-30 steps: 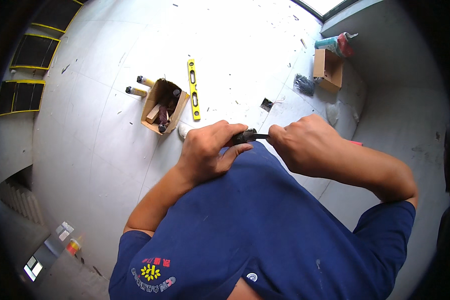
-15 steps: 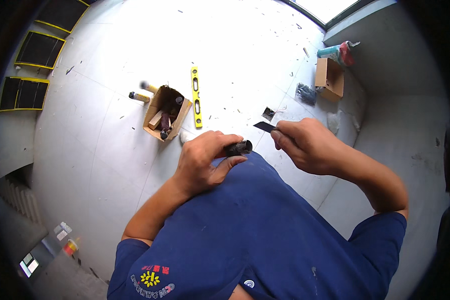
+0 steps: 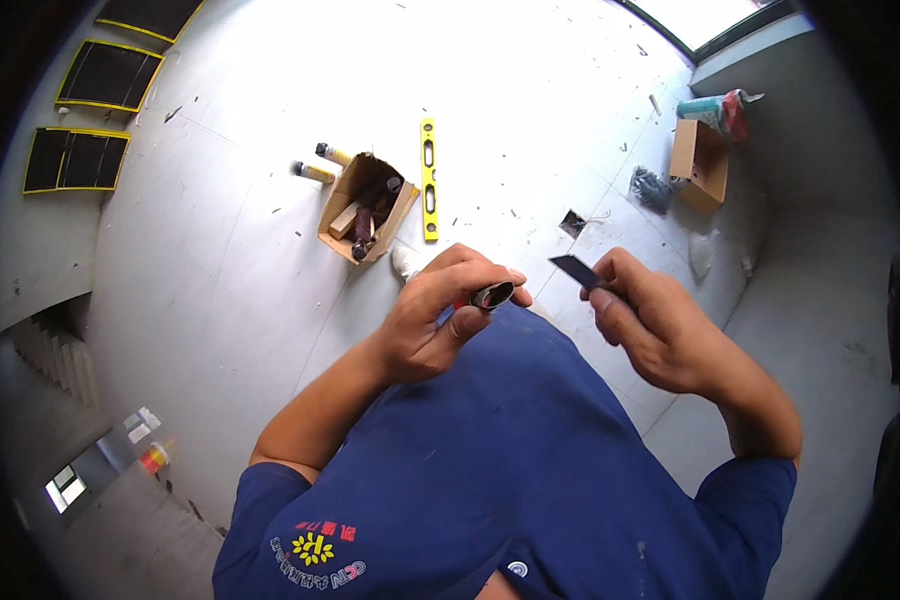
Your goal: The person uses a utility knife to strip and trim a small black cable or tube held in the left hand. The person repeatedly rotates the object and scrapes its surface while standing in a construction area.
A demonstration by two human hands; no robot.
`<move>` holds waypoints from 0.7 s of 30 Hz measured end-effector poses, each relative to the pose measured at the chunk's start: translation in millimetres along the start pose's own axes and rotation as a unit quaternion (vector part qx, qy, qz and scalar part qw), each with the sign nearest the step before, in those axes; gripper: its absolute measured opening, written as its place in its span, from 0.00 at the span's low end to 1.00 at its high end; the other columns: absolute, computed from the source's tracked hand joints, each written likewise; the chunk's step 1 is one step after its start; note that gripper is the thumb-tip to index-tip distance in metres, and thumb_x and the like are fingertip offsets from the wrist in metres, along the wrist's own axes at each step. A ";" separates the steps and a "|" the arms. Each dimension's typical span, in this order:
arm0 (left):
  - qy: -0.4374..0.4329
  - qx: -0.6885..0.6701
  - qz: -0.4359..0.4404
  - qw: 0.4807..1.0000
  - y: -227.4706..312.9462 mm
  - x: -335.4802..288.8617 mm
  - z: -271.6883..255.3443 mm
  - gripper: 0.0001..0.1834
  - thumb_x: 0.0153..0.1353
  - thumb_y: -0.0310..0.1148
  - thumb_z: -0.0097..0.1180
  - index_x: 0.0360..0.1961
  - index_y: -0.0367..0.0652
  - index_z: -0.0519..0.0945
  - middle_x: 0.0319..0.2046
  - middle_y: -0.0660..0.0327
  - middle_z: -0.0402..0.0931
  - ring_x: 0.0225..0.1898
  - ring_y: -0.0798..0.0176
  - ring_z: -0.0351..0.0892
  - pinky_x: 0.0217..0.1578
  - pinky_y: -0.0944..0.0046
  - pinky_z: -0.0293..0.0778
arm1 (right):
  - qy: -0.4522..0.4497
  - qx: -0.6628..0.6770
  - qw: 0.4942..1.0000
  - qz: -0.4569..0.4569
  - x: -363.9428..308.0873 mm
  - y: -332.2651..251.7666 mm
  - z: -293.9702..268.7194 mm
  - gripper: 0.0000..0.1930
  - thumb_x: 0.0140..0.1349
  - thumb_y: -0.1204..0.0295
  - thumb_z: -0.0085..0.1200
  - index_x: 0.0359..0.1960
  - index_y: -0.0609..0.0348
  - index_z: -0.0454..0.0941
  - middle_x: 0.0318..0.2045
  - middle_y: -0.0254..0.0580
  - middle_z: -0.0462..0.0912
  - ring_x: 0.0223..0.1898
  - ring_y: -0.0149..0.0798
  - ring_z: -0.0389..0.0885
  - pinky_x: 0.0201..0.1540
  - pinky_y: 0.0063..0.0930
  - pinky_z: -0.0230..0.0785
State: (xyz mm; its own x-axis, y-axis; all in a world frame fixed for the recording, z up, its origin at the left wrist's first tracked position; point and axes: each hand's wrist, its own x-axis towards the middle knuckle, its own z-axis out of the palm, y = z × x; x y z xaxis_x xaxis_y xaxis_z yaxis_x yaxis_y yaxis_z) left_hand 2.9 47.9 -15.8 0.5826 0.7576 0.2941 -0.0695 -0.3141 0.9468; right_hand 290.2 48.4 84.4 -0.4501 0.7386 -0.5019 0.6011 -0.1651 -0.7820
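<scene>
My left hand (image 3: 440, 305) is closed around a short dark tube (image 3: 492, 296), its open end turned toward my right hand. A bit of red shows between the fingers, and the rest of the tube is hidden by them. Between the thumb and fingers of my right hand (image 3: 660, 325) is a thin dark blade (image 3: 575, 270) with a slanted tip, which points left toward the tube. A gap separates blade and tube. Both hands are in front of my dark blue shirt, above the floor.
On the pale tiled floor (image 3: 240, 330) lies a yellow spirit level (image 3: 429, 180). Left of it is an open carton (image 3: 402, 215) of tools and bottles, beside two yellowish canisters (image 3: 315, 173). A second carton (image 3: 698, 165) stands by the right wall, near a floor cutout (image 3: 572, 223).
Both hands have shifted right in the picture, as has the floor behind them. The tube's open end now faces me more. Both hands have kept their holds.
</scene>
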 end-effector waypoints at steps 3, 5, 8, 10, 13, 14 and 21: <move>-0.006 0.075 0.020 0.997 0.1 1.6 -3.2 0.24 0.84 0.48 0.48 0.63 0.38 0.79 0.48 0.53 0.90 0.52 0.57 0.80 0.58 0.54 0.74 | 0.004 0.062 0.998 0.027 10.4 25.2 7.7 0.08 0.82 0.68 0.48 0.48 0.61 0.73 0.26 0.44 0.79 0.26 0.38 0.77 0.32 0.39 0.69; -0.021 0.145 0.012 0.989 3.0 5.1 -9.2 0.24 0.84 0.48 0.48 0.64 0.37 0.78 0.47 0.54 0.88 0.50 0.59 0.79 0.59 0.56 0.72 | 0.021 0.169 0.983 0.063 18.8 49.0 17.1 0.09 0.84 0.67 0.47 0.49 0.60 0.74 0.29 0.39 0.79 0.26 0.31 0.75 0.30 0.31 0.69; 0.206 -0.165 -0.120 0.957 5.2 5.2 6.4 0.24 0.84 0.48 0.49 0.65 0.38 0.78 0.47 0.57 0.87 0.46 0.65 0.77 0.51 0.62 0.73 | 0.090 0.345 0.933 0.054 35.2 99.7 39.3 0.12 0.85 0.63 0.48 0.54 0.60 0.75 0.30 0.36 0.79 0.22 0.27 0.76 0.25 0.24 0.70; 0.328 -0.351 -0.204 0.853 8.0 22.7 3.5 0.23 0.85 0.51 0.47 0.63 0.42 0.75 0.50 0.55 0.85 0.50 0.66 0.82 0.45 0.70 0.76 | 0.133 0.407 0.901 0.072 39.2 113.0 44.7 0.14 0.85 0.60 0.48 0.56 0.58 0.74 0.30 0.37 0.80 0.23 0.28 0.79 0.25 0.23 0.72; 0.377 -0.418 -0.279 0.778 1.3 36.0 -0.1 0.22 0.84 0.54 0.48 0.55 0.45 0.76 0.52 0.56 0.83 0.51 0.67 0.80 0.44 0.68 0.76 | 0.150 0.464 0.870 0.077 36.7 133.3 55.4 0.17 0.86 0.57 0.45 0.60 0.58 0.71 0.28 0.40 0.81 0.20 0.29 0.80 0.23 0.22 0.73; 0.363 -0.446 -0.273 0.771 -1.0 38.1 -0.3 0.22 0.84 0.54 0.48 0.55 0.45 0.76 0.52 0.56 0.83 0.49 0.67 0.80 0.43 0.68 0.76 | 0.153 0.480 0.860 0.082 35.1 137.4 59.5 0.17 0.86 0.57 0.45 0.60 0.58 0.71 0.28 0.40 0.81 0.20 0.29 0.80 0.22 0.22 0.72; 0.294 -0.586 -0.291 0.697 -21.2 75.6 31.9 0.25 0.83 0.55 0.48 0.48 0.42 0.79 0.53 0.54 0.82 0.36 0.66 0.71 0.36 0.69 0.72 | 0.183 0.478 0.853 0.100 -0.5 167.7 62.8 0.18 0.83 0.65 0.49 0.64 0.64 0.66 0.31 0.40 0.82 0.23 0.28 0.77 0.27 0.23 0.70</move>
State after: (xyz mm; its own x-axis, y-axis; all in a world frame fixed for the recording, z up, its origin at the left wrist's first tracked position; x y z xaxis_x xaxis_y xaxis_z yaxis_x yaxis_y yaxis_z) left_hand 74.2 93.6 -17.8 0.3796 0.7731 -0.5081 -0.7743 0.5661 0.2828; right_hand 349.7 -20.7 -69.7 -0.0597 0.7586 -0.6489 -0.2503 -0.6406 -0.7259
